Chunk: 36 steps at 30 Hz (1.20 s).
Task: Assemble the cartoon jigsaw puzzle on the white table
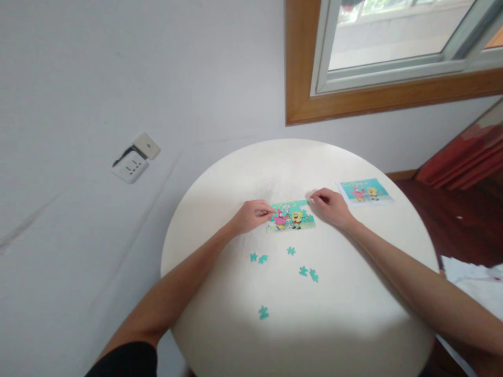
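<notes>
A partly assembled jigsaw puzzle [286,222] lies on the round white table, showing a pink starfish and a yellow sponge figure on a teal ground. Gaps show in its right side. At its left edge is my left hand [253,216], thumb and fingertips pinched together; whatever is between them is too small to make out. My right hand [330,206] rests by the puzzle's upper right corner with its fingers curled in, and their tips hide anything they hold. Nearer to me lie loose teal puzzle pieces, among them one piece [291,251] and another [263,312].
A printed reference picture [365,191] lies to the right of my right hand on the white table [220,335]. The wall behind carries a socket [131,166] at left and a wood-framed window [298,78] at right. A red curtain [467,152] hangs at far right.
</notes>
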### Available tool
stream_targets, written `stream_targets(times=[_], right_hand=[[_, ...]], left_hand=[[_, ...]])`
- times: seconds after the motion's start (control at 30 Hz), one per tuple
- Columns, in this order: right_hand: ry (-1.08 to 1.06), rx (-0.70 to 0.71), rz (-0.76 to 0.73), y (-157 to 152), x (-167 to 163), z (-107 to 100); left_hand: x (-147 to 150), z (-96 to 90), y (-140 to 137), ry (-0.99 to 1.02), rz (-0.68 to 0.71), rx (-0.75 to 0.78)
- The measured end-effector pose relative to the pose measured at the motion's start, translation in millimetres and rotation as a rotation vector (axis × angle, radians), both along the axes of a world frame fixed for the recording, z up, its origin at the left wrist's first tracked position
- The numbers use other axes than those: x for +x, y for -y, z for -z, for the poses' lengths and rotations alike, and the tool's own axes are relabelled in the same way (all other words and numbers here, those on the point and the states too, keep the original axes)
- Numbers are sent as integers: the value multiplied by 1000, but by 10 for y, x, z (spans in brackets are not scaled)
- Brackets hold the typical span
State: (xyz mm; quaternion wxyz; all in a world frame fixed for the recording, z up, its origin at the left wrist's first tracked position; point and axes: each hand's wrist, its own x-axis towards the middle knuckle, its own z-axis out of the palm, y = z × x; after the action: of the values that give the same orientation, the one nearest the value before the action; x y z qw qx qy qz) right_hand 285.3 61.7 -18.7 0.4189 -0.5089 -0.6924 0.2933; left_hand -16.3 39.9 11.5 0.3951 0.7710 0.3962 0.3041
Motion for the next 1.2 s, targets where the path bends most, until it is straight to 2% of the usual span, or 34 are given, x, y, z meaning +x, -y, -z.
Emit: stream_targets(times=[0.17,0.43,0.73,0.97,1.2], right_hand=[[23,-5,-4,13,-10,-25],[24,-18,-14,18,-16,-27],[36,-21,-23,4,-3,-12],[34,-10,-25,0,-3,-1],[28,-11,-25,-2,-1,-2]], left_hand=[[34,139,44,87,-55,-121],[67,178,104,112,-89,-131],[77,162,122,33,-87,-16],[69,92,116,-144,-35,243],[-21,108,61,-152,-32,303]])
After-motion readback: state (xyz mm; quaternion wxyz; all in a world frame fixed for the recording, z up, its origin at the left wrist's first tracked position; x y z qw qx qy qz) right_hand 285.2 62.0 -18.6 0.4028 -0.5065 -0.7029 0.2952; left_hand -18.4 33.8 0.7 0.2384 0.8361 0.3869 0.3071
